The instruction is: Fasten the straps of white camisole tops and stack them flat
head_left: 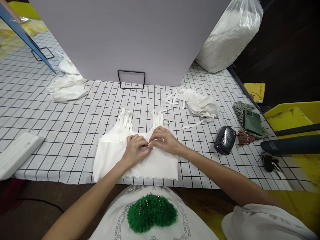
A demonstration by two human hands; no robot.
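A white strappy top point(112, 156) lies flat on the grid-patterned table cover point(75, 116), its straps pointing away from me. My left hand point(136, 149) and my right hand point(163, 140) meet over the middle of the top near its neckline. Both have fingers pinched together on the white fabric, fingertips almost touching. A ring shows on my left hand.
More white garments lie at the back left point(67, 87) and back right point(200, 103). A grey upright board point(130, 36) stands behind. At right are a dark shiny pouch point(225, 140), a green phone point(253, 122), keys point(268, 161), a yellow bin point(295, 116) and a filled plastic bag point(230, 33). A white object point(18, 153) sits at left.
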